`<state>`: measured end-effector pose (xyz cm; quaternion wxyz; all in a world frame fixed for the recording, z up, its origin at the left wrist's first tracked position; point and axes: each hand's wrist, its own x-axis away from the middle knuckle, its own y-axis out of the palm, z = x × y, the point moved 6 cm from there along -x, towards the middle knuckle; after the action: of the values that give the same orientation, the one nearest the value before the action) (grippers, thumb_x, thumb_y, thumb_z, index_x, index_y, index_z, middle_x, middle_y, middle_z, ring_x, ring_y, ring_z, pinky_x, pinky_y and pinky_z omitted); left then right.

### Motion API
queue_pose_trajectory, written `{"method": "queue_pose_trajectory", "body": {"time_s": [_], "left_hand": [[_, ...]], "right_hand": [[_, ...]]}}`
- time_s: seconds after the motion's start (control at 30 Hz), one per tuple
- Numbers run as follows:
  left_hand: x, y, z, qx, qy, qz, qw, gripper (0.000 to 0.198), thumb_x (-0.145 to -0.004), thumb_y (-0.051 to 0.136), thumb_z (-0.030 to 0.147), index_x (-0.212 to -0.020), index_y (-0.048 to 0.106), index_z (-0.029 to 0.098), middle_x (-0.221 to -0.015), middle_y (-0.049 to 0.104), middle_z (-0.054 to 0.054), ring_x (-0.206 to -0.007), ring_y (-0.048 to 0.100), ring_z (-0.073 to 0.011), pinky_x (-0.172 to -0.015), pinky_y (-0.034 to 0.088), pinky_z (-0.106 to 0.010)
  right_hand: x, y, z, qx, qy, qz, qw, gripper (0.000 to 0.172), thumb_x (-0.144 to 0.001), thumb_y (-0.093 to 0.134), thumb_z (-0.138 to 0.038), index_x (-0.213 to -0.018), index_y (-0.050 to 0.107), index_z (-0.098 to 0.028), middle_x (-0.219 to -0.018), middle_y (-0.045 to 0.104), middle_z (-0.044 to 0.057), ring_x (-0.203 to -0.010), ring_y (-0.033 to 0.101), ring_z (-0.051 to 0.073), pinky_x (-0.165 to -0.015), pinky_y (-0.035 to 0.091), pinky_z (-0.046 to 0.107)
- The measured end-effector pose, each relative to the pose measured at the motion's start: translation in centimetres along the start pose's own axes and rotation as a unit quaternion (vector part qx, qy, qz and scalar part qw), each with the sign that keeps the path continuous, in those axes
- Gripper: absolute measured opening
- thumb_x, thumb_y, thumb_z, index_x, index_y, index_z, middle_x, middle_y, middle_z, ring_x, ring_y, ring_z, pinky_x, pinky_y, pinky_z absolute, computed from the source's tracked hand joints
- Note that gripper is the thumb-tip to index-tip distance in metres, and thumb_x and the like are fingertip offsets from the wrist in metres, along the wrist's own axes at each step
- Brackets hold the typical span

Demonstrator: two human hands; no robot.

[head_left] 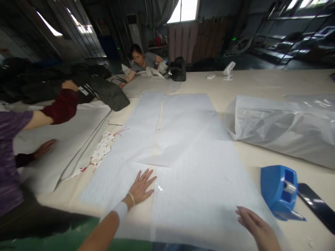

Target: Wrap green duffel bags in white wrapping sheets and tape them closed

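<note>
Large thin white sheets [183, 139] lie overlapping on a cream table [261, 83]. My left hand [141, 186] lies flat with fingers spread on the seam where two sheets meet, next to a shiny strip of clear tape [159, 188]. My right hand [258, 226] rests flat and open on the near right part of the biggest sheet, close to its edge. A blue tape dispenser [281, 191] stands just right of that hand.
A person in purple at the left presses a hand [44, 148] on another white sheet and reaches toward dark garments [104, 89]. Paper tags with red strings [101, 151] lie nearby. A rolled clear plastic bundle [282, 125] lies at right. Another person [142, 62] leans at the far edge.
</note>
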<state>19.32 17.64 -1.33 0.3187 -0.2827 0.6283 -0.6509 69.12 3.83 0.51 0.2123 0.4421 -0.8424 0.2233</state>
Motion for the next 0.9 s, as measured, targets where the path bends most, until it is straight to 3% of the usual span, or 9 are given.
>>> {"method": "queue_pose_trajectory", "body": {"time_s": [0.07, 0.17, 0.27, 0.37, 0.47, 0.57, 0.7, 0.8, 0.9], "left_hand": [[0.0, 0.1, -0.1, 0.004, -0.003, -0.002, 1.000, 0.061, -0.095, 0.043, 0.045, -0.152, 0.023, 0.031, -0.160, 0.019, -0.010, -0.146, 0.019, -0.0330, -0.116, 0.014, -0.060], [0.0, 0.1, -0.1, 0.011, 0.000, -0.004, 1.000, 0.062, -0.095, 0.043, 0.046, -0.152, 0.024, 0.031, -0.160, 0.018, -0.010, -0.147, 0.016, -0.0334, -0.116, 0.014, -0.062], [-0.1, 0.1, -0.3, 0.018, 0.002, -0.002, 1.000, 0.063, -0.094, 0.044, 0.046, -0.152, 0.024, 0.031, -0.159, 0.019, -0.011, -0.147, 0.016, -0.0337, -0.115, 0.016, -0.063], [-0.1, 0.4, -0.6, 0.023, 0.003, -0.002, 1.000, 0.066, -0.093, 0.045, 0.050, -0.152, 0.022, 0.032, -0.159, 0.019, -0.010, -0.147, 0.016, -0.0340, -0.115, 0.018, -0.063], [0.0, 1.0, -0.9, 0.037, 0.009, -0.010, 0.999, 0.071, -0.090, 0.047, 0.055, -0.153, 0.022, 0.030, -0.159, 0.017, -0.010, -0.147, 0.015, -0.0338, -0.116, 0.020, -0.063], [0.2, 1.1, -1.3, 0.070, -0.005, -0.017, 0.997, 0.063, -0.093, 0.045, 0.037, -0.152, 0.024, 0.030, -0.158, 0.020, -0.007, -0.147, 0.017, -0.0305, -0.115, 0.026, -0.061], [-0.6, -0.6, -3.2, 0.168, -0.041, -0.016, 0.985, 0.054, -0.093, 0.041, 0.018, -0.144, 0.041, 0.033, -0.144, 0.049, -0.002, -0.135, 0.044, -0.0236, -0.110, 0.042, -0.050], [-4.6, -3.5, -6.7, 0.264, -0.070, 0.011, 0.962, 0.038, -0.095, 0.043, 0.024, -0.127, 0.060, 0.034, -0.119, 0.068, 0.002, -0.108, 0.065, -0.0154, -0.096, 0.055, -0.029], [-12.6, -6.5, -11.5, 0.279, -0.116, 0.068, 0.951, 0.034, -0.097, 0.042, 0.032, -0.124, 0.062, 0.031, -0.123, 0.066, 0.001, -0.113, 0.063, -0.0163, -0.102, 0.050, -0.031]], "right_hand": [[1.4, 8.9, -2.0, 0.013, -0.018, -0.160, 0.987, 0.049, -0.060, 0.082, -0.053, -0.094, 0.075, -0.019, -0.098, 0.074, 0.012, -0.095, 0.070, 0.030, -0.090, 0.057, 0.038], [3.3, 20.1, -4.2, -0.014, -0.032, -0.306, 0.951, 0.049, -0.071, 0.076, -0.055, -0.101, 0.073, -0.017, -0.100, 0.073, 0.011, -0.099, 0.067, 0.026, -0.097, 0.051, 0.041], [5.9, 28.5, -4.6, -0.045, -0.015, -0.439, 0.897, 0.044, -0.079, 0.070, -0.054, -0.104, 0.071, -0.018, -0.099, 0.073, 0.010, -0.093, 0.067, 0.023, -0.096, 0.048, 0.043], [9.0, 34.3, -3.6, -0.054, 0.005, -0.543, 0.838, 0.040, -0.080, 0.070, -0.052, -0.099, 0.073, -0.017, -0.094, 0.073, 0.009, -0.091, 0.066, 0.023, -0.096, 0.046, 0.044], [10.2, 37.5, -1.9, -0.041, 0.006, -0.561, 0.827, 0.038, -0.076, 0.073, -0.054, -0.091, 0.075, -0.018, -0.092, 0.073, 0.008, -0.092, 0.066, 0.025, -0.096, 0.044, 0.044], [9.5, 38.7, 0.2, -0.041, 0.015, -0.527, 0.849, 0.041, -0.074, 0.074, -0.055, -0.095, 0.074, -0.019, -0.097, 0.073, 0.008, -0.096, 0.066, 0.026, -0.096, 0.044, 0.044], [8.3, 39.0, 2.7, -0.024, -0.018, -0.509, 0.860, 0.043, -0.075, 0.073, -0.054, -0.096, 0.072, -0.017, -0.096, 0.072, 0.010, -0.094, 0.065, 0.025, -0.091, 0.046, 0.041], [7.8, 39.3, 4.2, 0.000, -0.017, -0.513, 0.858, 0.049, -0.075, 0.070, -0.061, -0.099, 0.071, -0.018, -0.096, 0.072, 0.010, -0.091, 0.065, 0.024, -0.088, 0.047, 0.040], [7.6, 39.7, 4.5, 0.033, 0.009, -0.517, 0.855, 0.055, -0.070, 0.068, -0.070, -0.099, 0.072, -0.023, -0.091, 0.072, 0.008, -0.088, 0.067, 0.027, -0.084, 0.049, 0.044]]}}
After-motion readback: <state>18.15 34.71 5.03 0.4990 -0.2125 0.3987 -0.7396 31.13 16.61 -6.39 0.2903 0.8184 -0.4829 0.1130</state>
